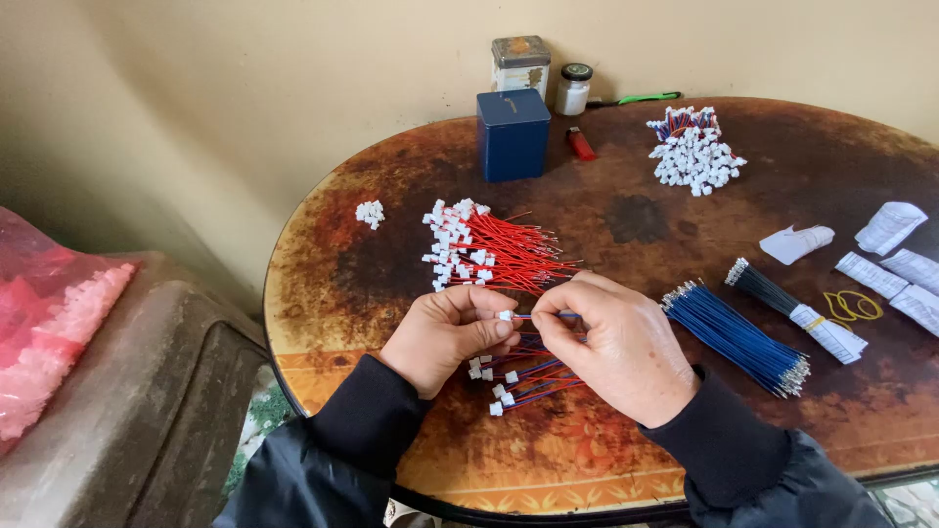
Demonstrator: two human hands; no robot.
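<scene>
White connector sits pinched in the left hand's fingers, just in front of the red wire pile on the tabletop. Right of the pile, the right hand has its fingers closed on a thin blue wire meeting that connector.

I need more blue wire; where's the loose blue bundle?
In the head view, the blue wire bundle lies right of the right hand, beside the black wire bundle.

pink bag cut off at left edge
</scene>
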